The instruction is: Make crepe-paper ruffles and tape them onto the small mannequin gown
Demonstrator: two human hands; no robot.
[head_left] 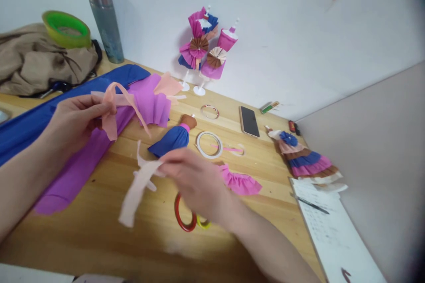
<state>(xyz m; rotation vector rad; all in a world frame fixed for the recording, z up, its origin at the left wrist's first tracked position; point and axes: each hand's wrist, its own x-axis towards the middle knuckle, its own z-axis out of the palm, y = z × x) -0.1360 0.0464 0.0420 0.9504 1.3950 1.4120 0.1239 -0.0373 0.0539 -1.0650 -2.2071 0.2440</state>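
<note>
My left hand point(84, 117) pinches a curling strip of peach crepe paper point(110, 126) above the rolled purple and blue crepe paper. Between the fingers of my right hand point(195, 181), which is slightly blurred, hang pale pink paper strips point(133, 201). Under that hand lie scissors with red and yellow handles point(185, 221), their blades hidden. A small doll-like figure in a blue paper skirt point(171, 141) rests behind it, beside a roll of white tape point(209, 145). To the right lies a gathered pink paper ruffle point(241, 182).
Two mini dress stands point(199, 46) lean near the wall. Left are a flask point(106, 22), a green tape roll point(66, 31) on brown cloth, and blue point(20, 128) and purple crepe point(79, 168). Right are a phone point(249, 121), a layered paper dress point(308, 159) and a pen on paper point(338, 234).
</note>
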